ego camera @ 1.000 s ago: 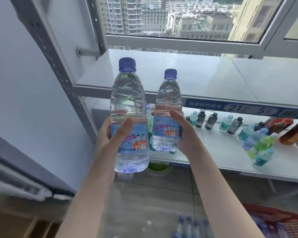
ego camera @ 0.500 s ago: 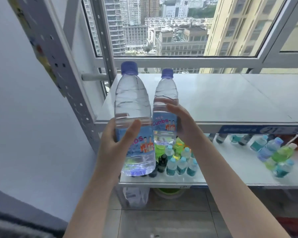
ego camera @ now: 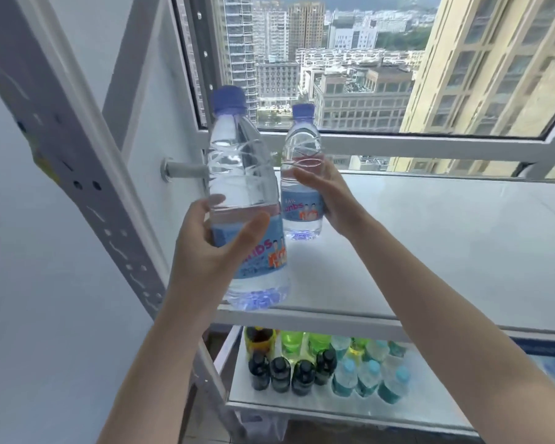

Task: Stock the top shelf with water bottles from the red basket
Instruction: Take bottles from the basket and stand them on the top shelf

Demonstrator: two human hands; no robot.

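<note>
Two clear water bottles with blue caps and blue labels are in my hands. My left hand (ego camera: 212, 248) grips the nearer bottle (ego camera: 241, 174) around its label, holding it upright over the front left edge of the white top shelf (ego camera: 430, 251). My right hand (ego camera: 330, 200) holds the second bottle (ego camera: 302, 155) farther back, its base at or just above the shelf surface near the left rear. The red basket is out of view.
A grey perforated shelf upright (ego camera: 77, 174) rises at the left. Behind the shelf is a window frame (ego camera: 398, 145) with a handle (ego camera: 183, 169). The lower shelf (ego camera: 302, 408) carries several dark-capped, green and teal bottles.
Both hands have lifted the bottles up and forward, from in front of the shelf edge to over the top shelf. The right bottle has gone deeper toward the window.
</note>
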